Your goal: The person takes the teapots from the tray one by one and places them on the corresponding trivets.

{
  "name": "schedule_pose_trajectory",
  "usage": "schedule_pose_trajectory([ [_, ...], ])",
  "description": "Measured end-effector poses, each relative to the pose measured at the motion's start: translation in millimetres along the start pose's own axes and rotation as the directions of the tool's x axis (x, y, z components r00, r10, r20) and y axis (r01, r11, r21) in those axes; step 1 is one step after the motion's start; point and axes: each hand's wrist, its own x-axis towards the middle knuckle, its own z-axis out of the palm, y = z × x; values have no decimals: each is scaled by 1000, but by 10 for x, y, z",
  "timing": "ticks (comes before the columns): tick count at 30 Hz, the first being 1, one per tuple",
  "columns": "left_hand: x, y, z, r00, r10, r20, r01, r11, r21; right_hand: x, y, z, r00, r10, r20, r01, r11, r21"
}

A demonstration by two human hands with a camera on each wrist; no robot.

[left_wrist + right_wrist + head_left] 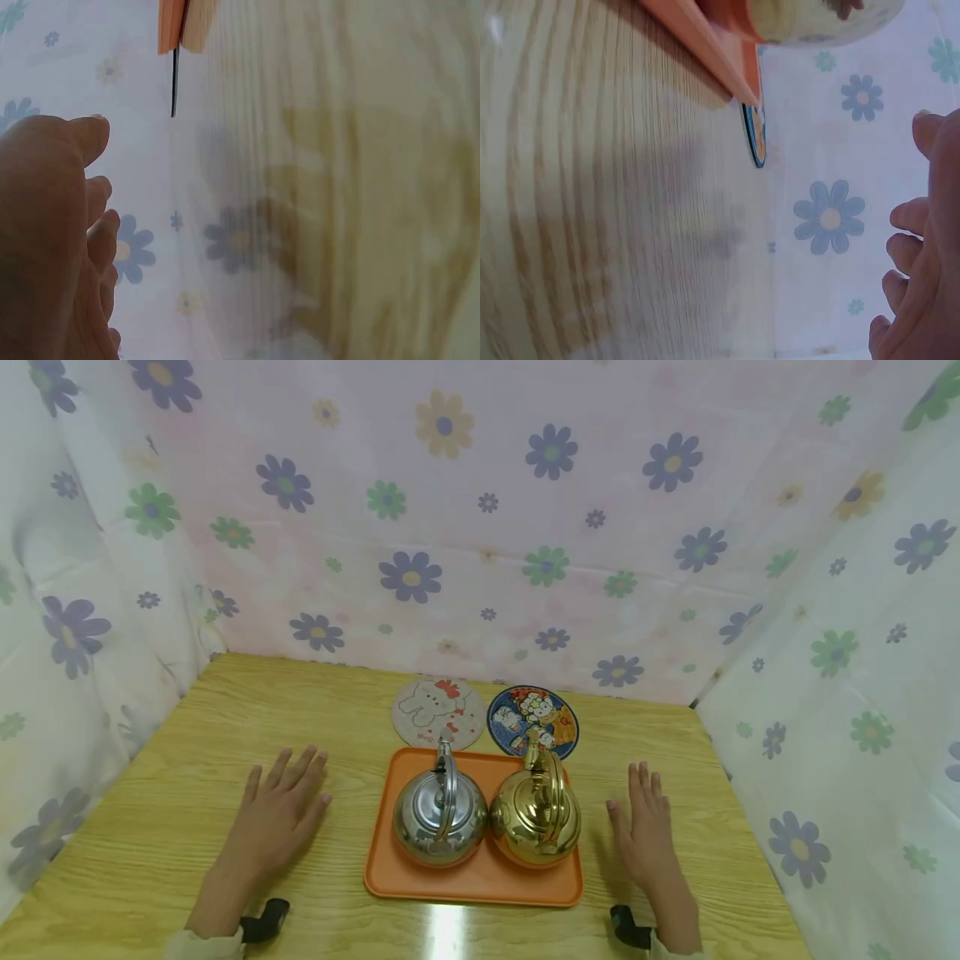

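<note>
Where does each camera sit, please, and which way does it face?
Head: worn on the head, looking forward and down at the table, silver kettle, gold kettle and orange tray; left hand and right hand both show.
Left wrist: worn on the left wrist, looking across the tabletop towards the flowered cloth; part of the left hand shows at the picture's left edge.
Right wrist: worn on the right wrist, looking likewise; part of the right hand shows at the picture's right edge.
Shared: both wrist views catch part of the orange tray.
</note>
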Motion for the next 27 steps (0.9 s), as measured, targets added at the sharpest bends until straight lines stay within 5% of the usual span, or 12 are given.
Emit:
schedule_pose_trajectory([
  [13, 58, 183, 89, 989, 144, 17, -142, 986, -84, -197, -291, 108, 999, 15, -38, -7, 980, 199],
  [19, 57, 295, 120, 985, 169, 39, -163, 979, -123, -250, -575, 180, 976, 86, -199, -23, 953, 302],
  [23, 52, 381, 165, 982, 167, 85, -151, 973, -172, -227, -751, 208, 947, 96, -307, 53, 894, 444],
  [27, 60, 481, 216, 977, 169, 129, -138, 965, -221, -193, -886, 167, 948, 115, -296, 88, 801, 592],
])
